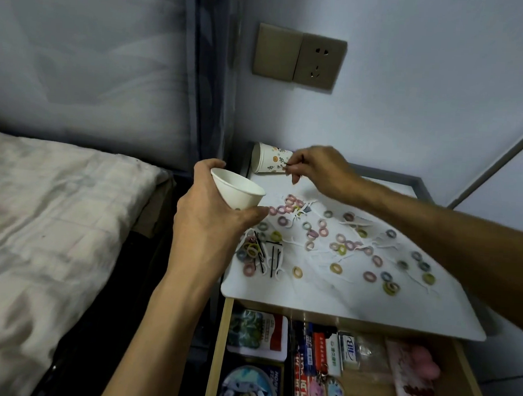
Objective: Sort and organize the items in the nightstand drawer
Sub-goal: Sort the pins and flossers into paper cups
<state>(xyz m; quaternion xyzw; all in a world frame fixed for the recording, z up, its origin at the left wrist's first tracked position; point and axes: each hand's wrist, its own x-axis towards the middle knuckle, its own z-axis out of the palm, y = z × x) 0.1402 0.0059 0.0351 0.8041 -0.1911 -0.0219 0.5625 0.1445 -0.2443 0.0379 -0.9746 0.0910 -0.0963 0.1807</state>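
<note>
now | left hand [209, 222] grips white cup [237, 193] | right hand [320, 167] pinches thin item [287, 168]

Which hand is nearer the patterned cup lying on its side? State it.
Right. The right hand pinches a small item right beside the patterned cup; the left hand grips a white cup lower left, apart.

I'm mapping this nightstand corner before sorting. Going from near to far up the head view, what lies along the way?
Nearest first: open drawer → white nightstand top, strewn with hair ties → patterned paper cup lying on its side → wall socket.
</note>
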